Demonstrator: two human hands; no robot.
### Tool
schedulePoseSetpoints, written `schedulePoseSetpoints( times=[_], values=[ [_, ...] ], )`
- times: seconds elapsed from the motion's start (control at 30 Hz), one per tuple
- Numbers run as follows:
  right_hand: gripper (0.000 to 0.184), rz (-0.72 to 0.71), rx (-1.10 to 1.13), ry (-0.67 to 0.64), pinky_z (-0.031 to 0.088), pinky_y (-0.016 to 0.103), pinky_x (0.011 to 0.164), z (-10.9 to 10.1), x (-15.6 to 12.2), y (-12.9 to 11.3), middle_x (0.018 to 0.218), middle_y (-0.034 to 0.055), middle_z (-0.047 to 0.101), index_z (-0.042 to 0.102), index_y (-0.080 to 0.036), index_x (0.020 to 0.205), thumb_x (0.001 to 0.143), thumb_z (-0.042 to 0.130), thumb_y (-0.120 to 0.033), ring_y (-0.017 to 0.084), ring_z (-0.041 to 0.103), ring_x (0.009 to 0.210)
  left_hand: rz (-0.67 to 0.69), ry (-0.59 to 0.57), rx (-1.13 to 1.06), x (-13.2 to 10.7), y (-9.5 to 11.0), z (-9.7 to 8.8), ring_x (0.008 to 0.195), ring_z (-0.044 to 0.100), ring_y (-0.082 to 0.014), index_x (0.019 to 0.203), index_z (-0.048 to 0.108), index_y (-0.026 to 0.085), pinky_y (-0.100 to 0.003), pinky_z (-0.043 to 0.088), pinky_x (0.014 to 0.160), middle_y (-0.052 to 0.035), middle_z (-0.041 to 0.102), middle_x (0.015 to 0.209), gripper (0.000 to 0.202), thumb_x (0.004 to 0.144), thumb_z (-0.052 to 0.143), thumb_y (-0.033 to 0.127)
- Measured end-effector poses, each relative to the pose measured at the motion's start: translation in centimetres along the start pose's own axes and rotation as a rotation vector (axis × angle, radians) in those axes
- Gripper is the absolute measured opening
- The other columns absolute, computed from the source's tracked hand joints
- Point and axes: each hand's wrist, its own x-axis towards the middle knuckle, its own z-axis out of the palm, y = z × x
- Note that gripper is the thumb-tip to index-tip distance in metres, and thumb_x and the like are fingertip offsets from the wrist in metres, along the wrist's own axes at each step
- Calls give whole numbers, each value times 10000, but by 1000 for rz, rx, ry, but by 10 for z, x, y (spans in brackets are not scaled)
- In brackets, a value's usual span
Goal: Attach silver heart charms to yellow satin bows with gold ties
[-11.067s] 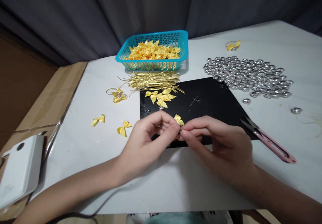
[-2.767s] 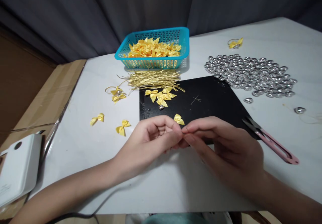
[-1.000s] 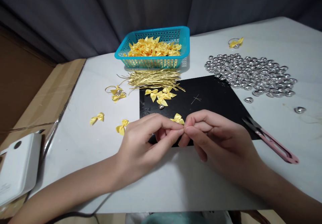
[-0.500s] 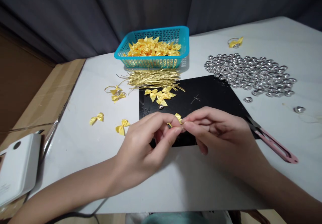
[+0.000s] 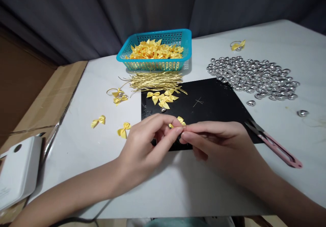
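My left hand [image 5: 150, 145] and my right hand [image 5: 221, 149] meet fingertip to fingertip over the black mat [image 5: 216, 101]. Each pinches thumb against forefinger; the small thing between them is too hidden to name. Just behind the fingertips shows a yellow ribbon bow [image 5: 181, 120], partly covered; whether it is held or lies on the mat I cannot tell. Beyond my left hand lie a cluster of yellow bows [image 5: 165, 99] and one silver heart bead [image 5: 163, 109]. Some thin wire pieces [image 5: 198, 101] cross on the mat.
A teal basket [image 5: 188, 47] of yellow bows stands at the back, gold twist ties [image 5: 155, 81] before it. Silver heart beads [image 5: 252, 75] spread at right, near pink-handled scissors [image 5: 280, 149]. Loose bows [image 5: 124, 130] lie left; a white device [image 5: 19, 172] sits at far left.
My right hand's fingers have lowered and flattened slightly, its fingertips still against my left hand's. The left hand keeps almost the same pinch. The view has shifted a little.
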Motion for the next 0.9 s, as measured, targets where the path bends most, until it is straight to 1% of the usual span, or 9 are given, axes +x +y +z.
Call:
schedulePoseSetpoints(
  times=[0.13, 0.23, 0.3, 0.4, 0.57, 0.67, 0.73, 0.8, 0.9],
  values=[
    [68, 48, 92, -64, 419, 116, 310, 0, -2, 1, 602, -5, 696, 738, -180, 728, 761, 679, -183, 32, 482, 335, 29, -2, 43, -1, -1, -1, 536, 501, -83, 836, 639, 184, -195, 403, 493, 4, 616, 683, 99, 888, 555, 195],
    [62, 65, 102, -86, 418, 108, 311, 0, -3, 0, 578, -20, 675, 723, -179, 732, 769, 673, -180, 29, 480, 333, 27, 6, 59, -2, 0, 0, 545, 515, -79, 841, 632, 177, -189, 412, 502, 0, 634, 714, 82, 878, 560, 166],
    [83, 66, 90, -106, 419, 107, 318, 0, -4, -1, 513, -43, 619, 714, -182, 715, 778, 662, -170, 32, 475, 334, 30, 16, 58, -2, 1, 0, 509, 490, -67, 824, 628, 167, -176, 398, 477, 21, 595, 637, 67, 862, 575, 154],
    [118, 61, 80, -128, 422, 108, 331, 1, -4, -2, 467, -60, 558, 707, -192, 703, 796, 641, -159, 37, 473, 341, 39, 26, 42, -2, 2, 0, 445, 431, -56, 792, 625, 159, -168, 366, 433, 57, 493, 520, 59, 843, 595, 160],
    [155, 66, 113, -142, 419, 114, 329, 1, -3, -2, 478, -53, 559, 700, -201, 684, 800, 620, -136, 40, 469, 343, 24, 35, 11, -2, 2, -1, 443, 428, -57, 767, 624, 155, -165, 367, 427, 62, 461, 501, 74, 833, 604, 180],
    [181, 90, 118, -161, 415, 116, 336, 1, -2, -2, 472, -45, 553, 704, -197, 673, 818, 605, -152, 40, 465, 343, 53, 57, -9, -1, 2, 0, 433, 436, -49, 743, 627, 138, -149, 378, 419, 58, 478, 497, 78, 815, 614, 164],
    [152, 126, 115, -185, 416, 113, 351, 0, -2, -3, 465, -46, 543, 715, -194, 692, 816, 627, -180, 39, 467, 351, 77, 74, -13, -1, 3, 0, 420, 439, -40, 721, 634, 125, -134, 378, 406, 49, 511, 501, 76, 795, 620, 136],
    [109, 157, 115, -202, 418, 111, 363, 0, -3, -3, 492, -39, 564, 722, -189, 710, 798, 659, -201, 36, 472, 365, 93, 93, -9, -1, 4, 1, 411, 439, -35, 696, 641, 115, -124, 381, 399, 42, 528, 496, 77, 771, 626, 111],
    [113, 159, 115, -202, 411, 115, 362, 0, -4, -3, 515, -31, 577, 719, -179, 708, 795, 662, -225, 34, 468, 369, 115, 121, 13, -1, 5, 1, 399, 428, -34, 661, 646, 107, -119, 384, 393, 39, 524, 473, 84, 741, 623, 92]
  ],
)
